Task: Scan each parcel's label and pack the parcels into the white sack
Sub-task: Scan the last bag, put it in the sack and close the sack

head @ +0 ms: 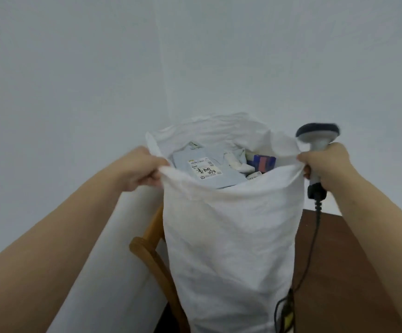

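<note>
Both forearms reach up from below, and each hand has hold of the white sack (233,236) by its rim. On the sack's left edge, the left hand (139,169) bunches the cloth in curled fingers. On the sack's right edge, the right hand (327,164) pinches the rim while the same fingers wrap the handle of a barcode scanner (317,138); the scanner's dark head stands above the sack's right rim, and its black cable (315,227) hangs down along the sack's right side. The sack stands upright with its mouth pulled wide between the two hands. Inside it, near the top, lies a pale grey parcel (209,174) with a white label (204,169) bearing black handwriting, face up. Right of that parcel, still inside the sack, are a small white packet (239,164) and a blue and pink item (263,162). Behind the sack's lower left shows a wooden chair (151,255); to its lower right, a dark brown table (334,260). White walls (75,68) meet in a corner above the sack.
</note>
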### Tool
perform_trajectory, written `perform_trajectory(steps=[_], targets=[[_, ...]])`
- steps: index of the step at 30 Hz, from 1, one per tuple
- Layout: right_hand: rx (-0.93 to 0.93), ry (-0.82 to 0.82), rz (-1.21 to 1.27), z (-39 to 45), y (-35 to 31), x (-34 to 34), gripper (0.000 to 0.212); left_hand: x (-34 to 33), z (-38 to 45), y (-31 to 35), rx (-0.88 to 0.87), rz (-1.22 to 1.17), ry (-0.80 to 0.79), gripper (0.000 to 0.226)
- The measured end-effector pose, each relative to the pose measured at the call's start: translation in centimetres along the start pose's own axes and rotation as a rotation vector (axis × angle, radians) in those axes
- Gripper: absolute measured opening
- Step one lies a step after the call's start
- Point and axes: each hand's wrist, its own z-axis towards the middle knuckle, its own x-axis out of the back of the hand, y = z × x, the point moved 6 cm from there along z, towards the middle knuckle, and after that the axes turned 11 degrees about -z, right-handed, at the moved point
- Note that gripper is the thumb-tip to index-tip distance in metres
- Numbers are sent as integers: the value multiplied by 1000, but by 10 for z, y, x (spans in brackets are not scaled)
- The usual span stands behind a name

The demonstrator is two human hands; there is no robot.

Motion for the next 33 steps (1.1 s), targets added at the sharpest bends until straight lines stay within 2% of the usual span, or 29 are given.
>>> perform_trajectory(steps=[2,5,6,9,11,13,15,18,23,25,27,29,33], targets=[[14,112,118,5,-20,23,21,24,-5,22,-73,-28,73,3],[66,116,250,1,-37,35,20,27,-12,24,-150,-25,30,19],[56,94,284,-1,-34,34,22,27,-13,19,-170,-37,24,31],[3,66,363,-6,-11,29,30,35,-5,-3,-237,-62,12,90],[-20,63,397,-6,2,25,36,40,7,-20,-252,-3,-35,119],[-31,30,390,-5,9,13,33,29,17,-36,-279,72,-147,143],[0,-36,359,-2,7,-9,32,4,27,-40,-362,105,-249,151],[60,-158,291,0,-6,-57,37,-38,48,-40,-382,189,-266,154],[113,-441,194,-5,-12,-140,18,-113,81,-51,-372,408,-329,142],[99,-510,171,-3,-4,-158,12,-132,96,-61,-321,409,-358,140],[63,-496,180,6,9,-162,9,-145,108,-71,-273,377,-343,139],[56,-439,194,19,19,-158,8,-156,117,-79,-254,469,-334,130],[74,-356,155,47,30,-145,13,-177,126,-81,-283,713,-313,75]])
